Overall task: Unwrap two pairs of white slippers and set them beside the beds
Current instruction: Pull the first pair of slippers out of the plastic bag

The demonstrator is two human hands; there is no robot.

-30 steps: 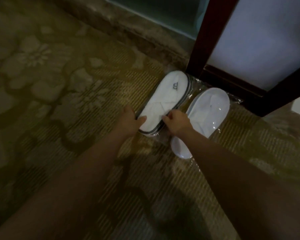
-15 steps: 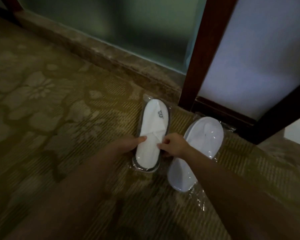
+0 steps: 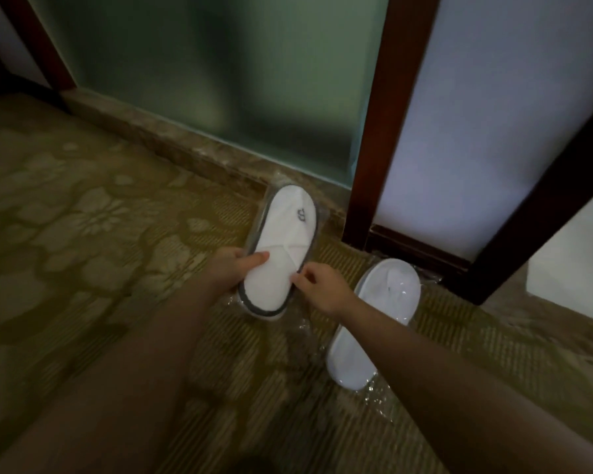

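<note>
- A patterned carpet (image 3: pixel 83 234) in olive and tan, with pale flower shapes, covers the floor.
- A wrapped pair of white slippers (image 3: pixel 374 323) lies on it in clear plastic, near the dark wooden frame (image 3: pixel 374 131).
- Loose clear wrapping (image 3: pixel 302 323) lies on the carpet just beside that pair.
- A stone sill (image 3: pixel 185 145) borders the carpet's far edge.

Floral carpet (image 3: pixel 83 217), frosted glass (image 3: pixel 202 80), dark wood frame (image 3: pixel 374 131)
</note>
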